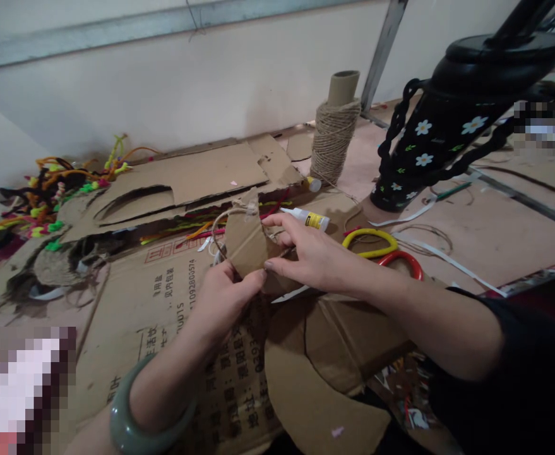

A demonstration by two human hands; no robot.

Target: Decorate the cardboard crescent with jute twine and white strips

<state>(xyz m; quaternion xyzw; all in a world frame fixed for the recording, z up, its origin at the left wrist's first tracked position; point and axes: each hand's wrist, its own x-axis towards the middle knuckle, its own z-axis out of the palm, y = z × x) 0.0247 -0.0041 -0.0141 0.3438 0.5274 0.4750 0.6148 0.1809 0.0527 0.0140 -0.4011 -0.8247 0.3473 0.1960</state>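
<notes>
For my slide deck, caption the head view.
Left hand and right hand hold cut cardboard; a twine spool stands behind.

We could bring a hand in low from the left, over the flat printed cardboard [137, 303]. Farther back, the cut-out cardboard panel [211, 174] lies across our way and the twine spool [334, 142] stands tall, though a gap opens between the spool and the black tumbler [435, 142]. Beyond the right hand [311, 251], the glue bottle [314, 220] obstructs us; 2 handle loops, 1 yellow loop [374, 254] and 1 red loop [417, 268], crowd that forearm.
</notes>
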